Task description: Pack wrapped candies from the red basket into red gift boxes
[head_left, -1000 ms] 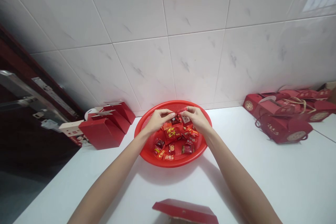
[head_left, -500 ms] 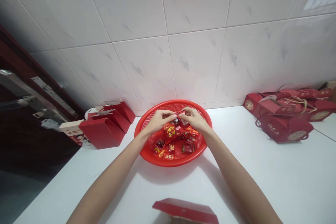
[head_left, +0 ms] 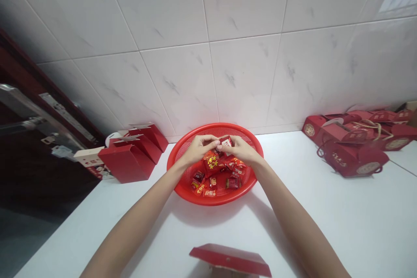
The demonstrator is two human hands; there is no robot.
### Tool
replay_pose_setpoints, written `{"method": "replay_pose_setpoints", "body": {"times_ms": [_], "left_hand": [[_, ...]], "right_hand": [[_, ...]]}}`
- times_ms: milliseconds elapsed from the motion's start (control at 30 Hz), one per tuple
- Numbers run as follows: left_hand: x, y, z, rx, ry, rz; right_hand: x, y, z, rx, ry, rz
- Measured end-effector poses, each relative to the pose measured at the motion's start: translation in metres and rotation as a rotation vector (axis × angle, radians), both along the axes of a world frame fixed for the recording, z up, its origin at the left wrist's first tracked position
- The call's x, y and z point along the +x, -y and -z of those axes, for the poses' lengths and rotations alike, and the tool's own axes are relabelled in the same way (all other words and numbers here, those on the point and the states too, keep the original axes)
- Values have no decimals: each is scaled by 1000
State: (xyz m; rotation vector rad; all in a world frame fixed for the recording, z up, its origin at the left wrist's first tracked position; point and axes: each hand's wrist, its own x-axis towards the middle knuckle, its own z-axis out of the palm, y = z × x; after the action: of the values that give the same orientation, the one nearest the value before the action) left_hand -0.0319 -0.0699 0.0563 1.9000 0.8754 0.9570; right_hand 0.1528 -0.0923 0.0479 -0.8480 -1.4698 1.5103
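Far L: see small red characters on cream box (head_left: 89, 156), too tiny to read. In ctr, see bold yellow characters across big candy bag (head_left: 211, 161), blurred; a bit nearer, round pale emblem on dark-red candy (head_left: 213, 182) and pale writing on orange packet (head_left: 209, 193), also illegible. Btw left hand (head_left: 199, 147) and right hand (head_left: 240, 150), small packet (head_left: 227, 142) w/ white panel & red marks, can't make out. On R, pale script + round seal on gift box (head_left: 352, 156); can't read either.

W/ left hand, bending fingers, w/ thumb tip by packet's left edge; can't tell if gripping it. W/ right hand, grasping small packet btw thumb & fingers, over far half of red basket (head_left: 211, 201). Looks squarish, red w/ white front, tilted, partly hidden by fingers. Below, in oval plastic basket w/ many small holes: loose wrapped candies, red, orange & dark.

At L, several red boxes (head_left: 127, 164) standing just beside cream box. Nr side, ctr: box flap (head_left: 231, 259), cut off at bottom. On R, tan cord (head_left: 378, 128) among clustered boxes. All on white table (head_left: 208, 230), against marbled tile wall (head_left: 172, 21). Far L, dark door (head_left: 26, 173) w/ metal latch (head_left: 61, 152).
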Motion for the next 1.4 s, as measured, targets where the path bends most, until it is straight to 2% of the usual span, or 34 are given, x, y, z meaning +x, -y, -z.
{"method": "replay_pose_setpoints", "body": {"times_ms": [67,133,233,267,333,433,533,600,700,800,933,1033,1233,1300,1400], "left_hand": [[0,-1,2,-13,-1,-34],[-1,-2,4,8,-29,-116],[-3,-1,8,110,-227,-173],[-2,-1,8,150,-337,-129],[2,1,9,223,-580,46],[18,4,10,334,-926,286],[40,3,12,398,-1218,334],[51,1,13,388,-1323,351],[59,-2,14,350,-1335,392],[56,-4,13,297,-1333,401],[48,-9,10,207,-1371,319],[45,-18,10,175,-1273,266],[40,-29,15,78,-1066,277],[39,-30,19,92,-1040,303],[41,-29,23,196,-992,325]], "right_hand": [[0,-1,1,31,-2,64],[0,-3,3,58,-18,202],[0,-7,5,44,-106,419],[0,-9,5,34,-140,472],[0,-12,6,21,-192,542],[0,-14,6,15,-217,571],[1,-14,5,3,-208,574],[1,-13,4,1,-205,581],[0,-13,4,3,-212,594],[0,-14,5,12,-229,601],[-1,-16,7,21,-248,616],[0,-19,7,9,-278,637],[3,-23,9,-1,-308,665],[3,-23,10,1,-309,672],[2,-22,8,-11,-324,682]]}}
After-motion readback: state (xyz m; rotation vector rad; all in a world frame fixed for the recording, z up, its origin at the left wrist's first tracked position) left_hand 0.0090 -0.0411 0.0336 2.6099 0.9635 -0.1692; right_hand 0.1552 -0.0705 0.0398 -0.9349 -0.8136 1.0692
